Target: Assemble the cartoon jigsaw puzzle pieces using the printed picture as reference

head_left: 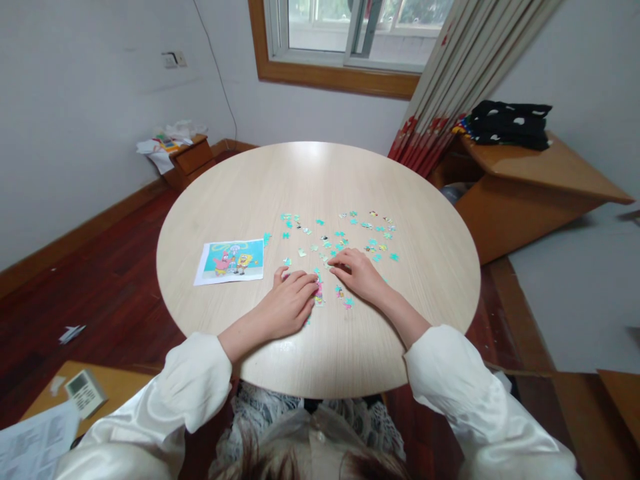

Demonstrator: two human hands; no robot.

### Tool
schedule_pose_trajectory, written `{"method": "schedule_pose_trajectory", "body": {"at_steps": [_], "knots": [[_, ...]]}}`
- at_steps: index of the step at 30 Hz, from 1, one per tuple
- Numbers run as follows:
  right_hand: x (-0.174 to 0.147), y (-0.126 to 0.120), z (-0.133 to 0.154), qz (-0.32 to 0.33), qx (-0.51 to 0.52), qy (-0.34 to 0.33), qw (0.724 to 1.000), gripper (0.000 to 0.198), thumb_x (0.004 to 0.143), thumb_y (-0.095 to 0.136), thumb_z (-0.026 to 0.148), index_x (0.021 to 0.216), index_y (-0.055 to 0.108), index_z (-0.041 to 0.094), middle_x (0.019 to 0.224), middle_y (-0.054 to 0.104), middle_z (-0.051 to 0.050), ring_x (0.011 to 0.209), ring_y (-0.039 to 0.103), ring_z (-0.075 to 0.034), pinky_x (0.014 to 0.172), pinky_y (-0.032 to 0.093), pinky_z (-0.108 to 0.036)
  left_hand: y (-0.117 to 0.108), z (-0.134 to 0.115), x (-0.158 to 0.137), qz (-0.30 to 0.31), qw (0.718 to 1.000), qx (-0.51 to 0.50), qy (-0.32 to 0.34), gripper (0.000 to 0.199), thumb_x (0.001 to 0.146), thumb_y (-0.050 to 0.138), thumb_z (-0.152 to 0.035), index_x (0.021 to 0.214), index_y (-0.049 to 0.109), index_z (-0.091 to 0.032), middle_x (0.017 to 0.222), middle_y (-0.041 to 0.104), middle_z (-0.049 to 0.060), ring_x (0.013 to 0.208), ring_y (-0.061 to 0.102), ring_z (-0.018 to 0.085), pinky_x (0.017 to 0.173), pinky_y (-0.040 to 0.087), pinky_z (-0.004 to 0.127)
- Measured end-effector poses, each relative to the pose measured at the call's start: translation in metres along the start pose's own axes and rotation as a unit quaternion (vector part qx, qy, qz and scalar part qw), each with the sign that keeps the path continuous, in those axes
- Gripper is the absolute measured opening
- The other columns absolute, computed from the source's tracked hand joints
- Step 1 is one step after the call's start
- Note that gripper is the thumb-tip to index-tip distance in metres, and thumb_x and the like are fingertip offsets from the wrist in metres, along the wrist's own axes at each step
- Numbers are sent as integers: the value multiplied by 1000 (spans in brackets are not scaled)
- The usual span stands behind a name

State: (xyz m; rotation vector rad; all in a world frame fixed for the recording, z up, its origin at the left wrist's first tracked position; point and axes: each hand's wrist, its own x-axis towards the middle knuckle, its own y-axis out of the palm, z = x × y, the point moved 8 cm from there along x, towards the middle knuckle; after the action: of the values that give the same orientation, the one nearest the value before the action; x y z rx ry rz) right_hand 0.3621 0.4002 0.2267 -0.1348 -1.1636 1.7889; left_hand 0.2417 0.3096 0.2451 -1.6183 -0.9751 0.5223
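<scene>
My left hand (290, 303) lies palm down on the round table, fingers stretched out. Its fingertips touch a narrow strip of joined puzzle pieces (319, 295), pink and teal, partly covered by the hand. Thumb and forefinger of my right hand (359, 272) close around a small pale green puzzle piece (327, 264), just beyond that strip. Two small pink and teal bits, a puzzle piece (340, 292) and another puzzle piece (349, 303), lie below my right hand. Loose teal, white and yellow puzzle pieces (370, 243) are scattered past both hands.
A printed cartoon picture (235, 261) lies left of my left hand on the round table (310, 173). Lower left, a grey-white device (86, 393) and printed paper (40, 433) rest on a wooden surface. A wooden cabinet (540, 173) with folded black cloth (510, 125) stands right.
</scene>
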Motion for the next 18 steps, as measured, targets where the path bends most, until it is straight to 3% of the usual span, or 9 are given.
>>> {"method": "schedule_pose_trajectory", "body": {"at_steps": [7, 18], "knots": [[-8, -13, 3, -14, -21, 11, 1000, 7, 85, 61, 18, 88, 68, 20, 86, 65, -6, 85, 58, -21, 81, 43, -38, 9, 5, -8, 70, 996, 35, 35, 46, 94, 37, -29, 138, 44, -15, 147, 43, 13, 135, 35, 30, 110, 13, 59], [-40, -27, 19, -17, -18, 15, 1000, 17, 90, 53, 18, 90, 69, 20, 94, 64, -8, 92, 58, -22, 84, 46, -40, 15, 3, -3, 99, 994, 38, 33, 49, 95, 36, -31, 141, 40, -15, 149, 38, 12, 137, 32, 30, 111, 9, 60]]}}
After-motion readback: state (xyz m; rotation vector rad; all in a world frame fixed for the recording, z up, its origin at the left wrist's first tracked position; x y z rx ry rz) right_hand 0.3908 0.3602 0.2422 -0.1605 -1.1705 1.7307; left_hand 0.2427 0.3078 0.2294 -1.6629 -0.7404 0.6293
